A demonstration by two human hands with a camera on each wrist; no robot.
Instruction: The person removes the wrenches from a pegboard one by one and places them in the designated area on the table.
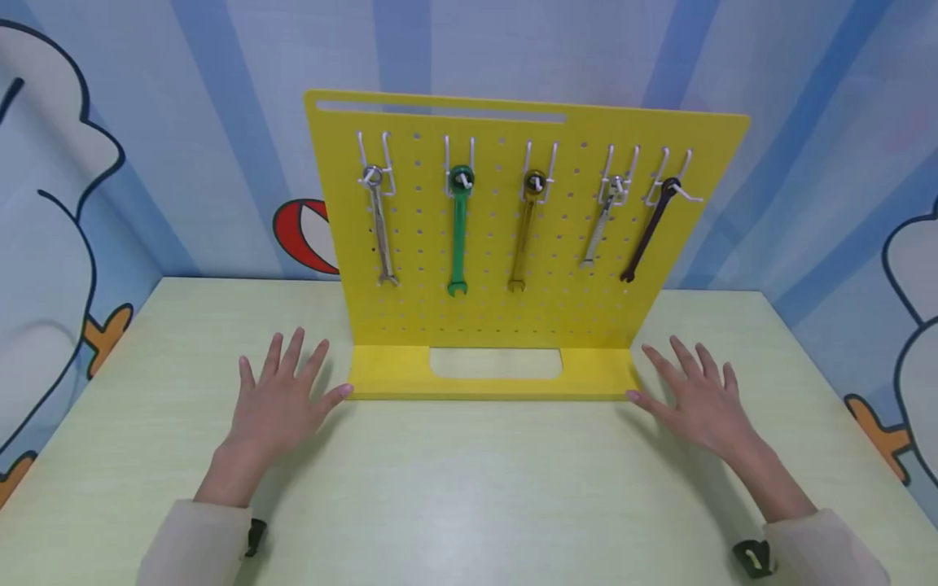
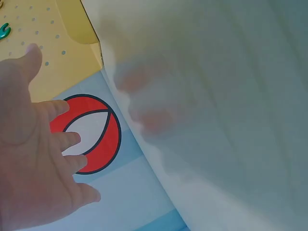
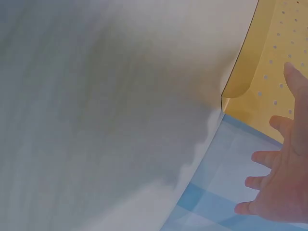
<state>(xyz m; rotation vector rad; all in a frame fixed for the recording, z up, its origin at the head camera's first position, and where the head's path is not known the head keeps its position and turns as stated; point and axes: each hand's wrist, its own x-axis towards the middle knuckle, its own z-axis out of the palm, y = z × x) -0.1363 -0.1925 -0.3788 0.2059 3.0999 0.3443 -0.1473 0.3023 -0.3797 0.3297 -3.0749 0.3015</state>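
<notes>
A yellow pegboard [image 1: 410, 321] stands upright on its base [image 1: 388, 376]. Along it hang, from left to right, a silver wrench [image 1: 379, 228], a green wrench [image 1: 459, 236], a gold wrench [image 1: 523, 236], a short silver wrench [image 1: 600, 228] and a dark wrench [image 1: 649, 229], each on a metal hook. My left hand [image 1: 274, 411] is beside the base's left front corner, fingers spread, holding nothing. On the opposite side, my right hand [image 1: 699, 411] is likewise spread and holds nothing. Both thumbs come close to the base corners; whether they touch it I cannot tell.
The pale tabletop [image 1: 469, 480] lies under the board and in front of it. Behind rises a blue striped backdrop [image 1: 220, 163] with cartoon figures and a red-and-white ball print [image 2: 113, 139]. The base has a cut-out slot in its middle.
</notes>
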